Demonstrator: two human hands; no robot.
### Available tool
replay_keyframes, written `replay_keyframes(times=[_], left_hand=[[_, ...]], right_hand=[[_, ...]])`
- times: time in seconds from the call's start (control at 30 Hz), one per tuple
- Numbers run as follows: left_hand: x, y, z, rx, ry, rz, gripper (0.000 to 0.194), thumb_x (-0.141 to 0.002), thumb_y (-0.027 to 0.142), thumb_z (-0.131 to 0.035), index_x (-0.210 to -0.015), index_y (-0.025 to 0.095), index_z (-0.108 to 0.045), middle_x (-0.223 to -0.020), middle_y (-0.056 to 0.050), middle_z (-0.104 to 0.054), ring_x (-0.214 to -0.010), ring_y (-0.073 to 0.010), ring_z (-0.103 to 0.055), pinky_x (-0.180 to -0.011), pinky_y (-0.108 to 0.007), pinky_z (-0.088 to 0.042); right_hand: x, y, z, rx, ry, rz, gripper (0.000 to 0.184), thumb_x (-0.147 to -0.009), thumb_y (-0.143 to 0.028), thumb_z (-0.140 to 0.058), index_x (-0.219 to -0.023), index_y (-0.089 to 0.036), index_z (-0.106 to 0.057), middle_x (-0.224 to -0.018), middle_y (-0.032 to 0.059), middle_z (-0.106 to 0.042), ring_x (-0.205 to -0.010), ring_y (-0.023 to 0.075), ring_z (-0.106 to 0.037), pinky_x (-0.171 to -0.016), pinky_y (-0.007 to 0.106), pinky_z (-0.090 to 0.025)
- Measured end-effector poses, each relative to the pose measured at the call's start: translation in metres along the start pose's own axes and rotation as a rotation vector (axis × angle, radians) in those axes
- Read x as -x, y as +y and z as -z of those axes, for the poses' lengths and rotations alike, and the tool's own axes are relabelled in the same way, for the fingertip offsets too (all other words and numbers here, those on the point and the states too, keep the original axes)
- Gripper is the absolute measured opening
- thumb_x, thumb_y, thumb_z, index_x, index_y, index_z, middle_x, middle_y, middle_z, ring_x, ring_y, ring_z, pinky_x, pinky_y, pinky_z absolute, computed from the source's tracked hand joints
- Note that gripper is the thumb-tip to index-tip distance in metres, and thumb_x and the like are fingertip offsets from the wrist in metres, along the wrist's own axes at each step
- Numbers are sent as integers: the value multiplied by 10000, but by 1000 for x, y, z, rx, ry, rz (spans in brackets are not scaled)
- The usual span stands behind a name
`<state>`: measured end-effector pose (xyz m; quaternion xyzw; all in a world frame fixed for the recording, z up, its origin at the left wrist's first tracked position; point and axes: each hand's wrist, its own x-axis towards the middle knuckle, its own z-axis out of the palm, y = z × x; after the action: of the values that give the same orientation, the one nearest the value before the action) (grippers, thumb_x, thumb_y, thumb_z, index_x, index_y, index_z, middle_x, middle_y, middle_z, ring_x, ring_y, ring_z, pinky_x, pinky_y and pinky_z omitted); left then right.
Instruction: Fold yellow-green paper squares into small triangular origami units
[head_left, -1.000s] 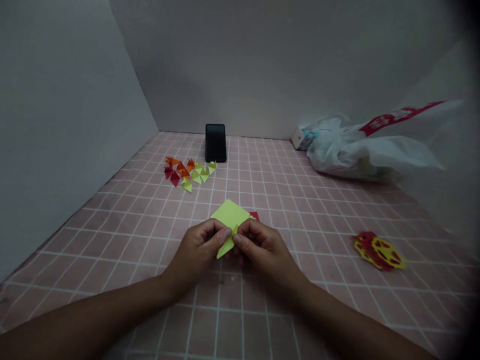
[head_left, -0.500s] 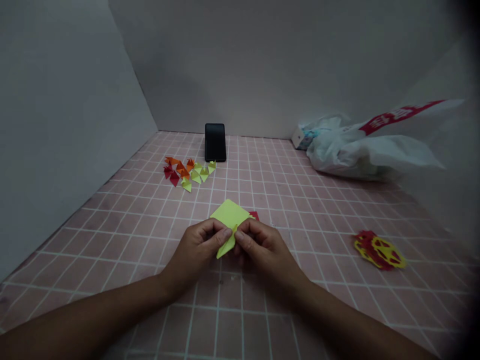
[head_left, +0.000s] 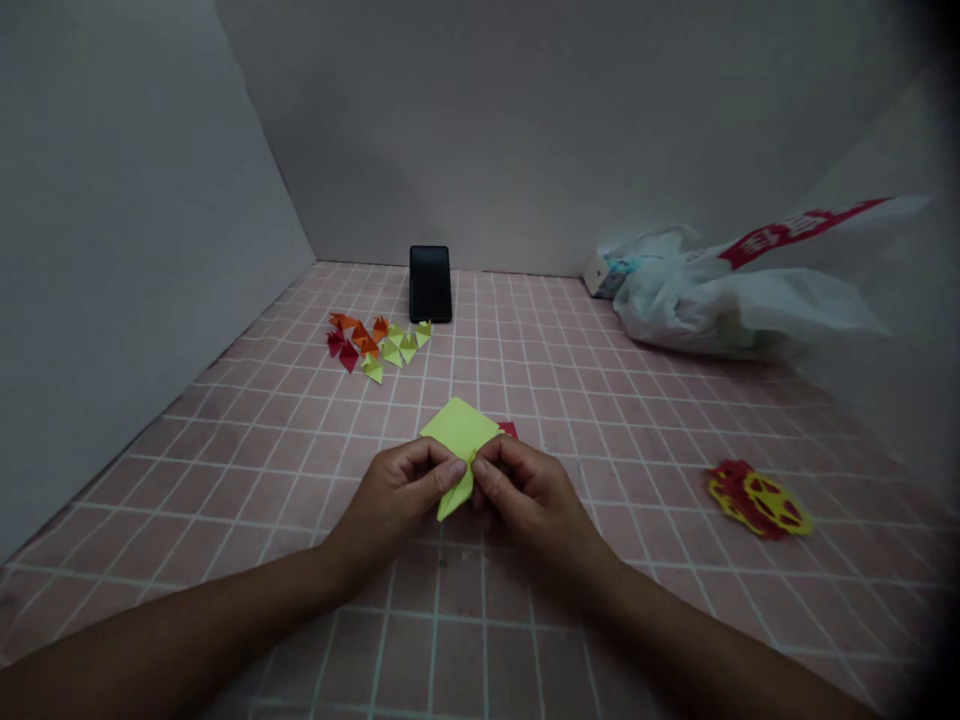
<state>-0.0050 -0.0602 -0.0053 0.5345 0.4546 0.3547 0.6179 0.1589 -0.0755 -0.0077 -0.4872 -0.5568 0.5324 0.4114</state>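
The left hand [head_left: 401, 490] pinches the small folded yellow paper [head_left: 454, 499], at six o'clock from the yellow square sheet [head_left: 457, 422]. The right hand [head_left: 529, 490] pinches its two o'clock edge, finger against thumb. Best to steady the left and press softly with the right.

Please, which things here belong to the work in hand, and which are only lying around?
Belonging, it seems: folded yellow paper, pinched by left hand and right hand; probably yellow sheet, red paper, small folded papers.

Apparently just lying about: black phone, plastic bag, box, red and yellow cut-outs.
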Motion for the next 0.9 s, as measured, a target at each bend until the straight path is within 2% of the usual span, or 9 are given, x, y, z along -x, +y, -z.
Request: replay_keyframes(times=[0.3, 0.57, 0.9], left_hand=[[1, 1, 0, 23, -24, 7, 237, -816, 357, -653, -693, 159, -609, -660, 25, -537, -602, -99, -456, -571, -216, -364], [-2, -1, 1, 60, -32, 55, 254, -798, 391, -658, -703, 160, -611, -669, 11, -583, -608, -111, -489, -574, -224, -372], [-4, -2, 3, 77, -74, 55, 233, -812, 357, -658, -702, 160, -599, -663, 21, -568, -608, -102, -474, -575, -216, -356]], right_hand=[[-1, -2, 1, 127, 39, 73, 208, -863, -266, -564, -674, -191, -523, -622, -14, -514, -565, 114, -436, -515, 240, -339], [-3, 6, 0, -196, -56, -61, 244, -872, -385, -574, -731, -196, -513, -594, -35, -548, -448, 84, -478, -433, 210, -366], [-3, 3, -1, -222, -50, -96, 238, -835, -373, -615, -724, -188, -514, -576, -46, -545, -434, 72, -486, -416, 191, -365]])
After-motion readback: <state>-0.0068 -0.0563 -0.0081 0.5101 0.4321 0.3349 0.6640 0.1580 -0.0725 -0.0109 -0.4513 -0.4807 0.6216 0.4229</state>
